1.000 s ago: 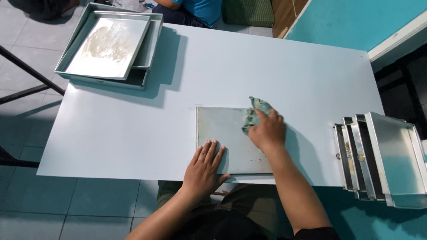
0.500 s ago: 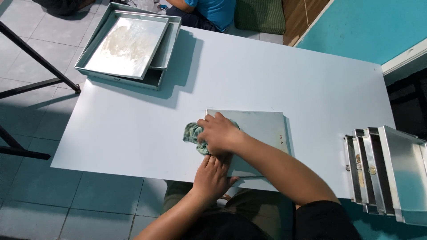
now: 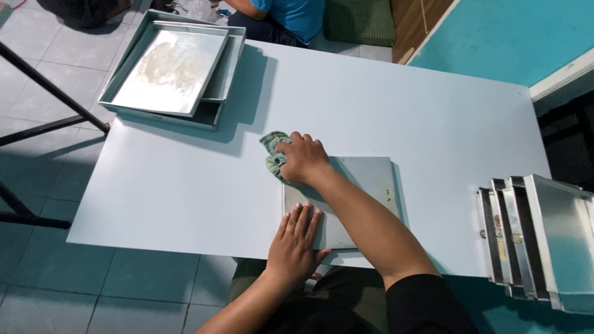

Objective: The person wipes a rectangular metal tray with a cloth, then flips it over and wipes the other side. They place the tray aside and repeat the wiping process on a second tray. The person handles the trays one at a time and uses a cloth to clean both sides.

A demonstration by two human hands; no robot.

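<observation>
Right hand point(image 3: 301, 162) grips a green rag point(image 3: 272, 153) at the far-left corner of the tray point(image 3: 365, 185) on the worktop point(image 3: 185, 192); left hand point(image 3: 297, 238) lies flat (open) on its near edge. A hard swipe could skid the tray.

Counted on and about the white tabletop point(image 3: 396, 105):

Two hands, the left hand point(image 3: 297, 241) and the right hand point(image 3: 303, 161). One green cloth point(image 3: 272, 148). One flat metal tray point(image 3: 365, 185) at the near edge. One stack of nested metal trays point(image 3: 173, 68) at the far left corner, three as far as can be told. One row of trays stood on edge point(image 3: 532, 241) off the right edge, four or so. One other person in a blue shirt point(image 3: 291, 12) beyond the far edge.
</observation>
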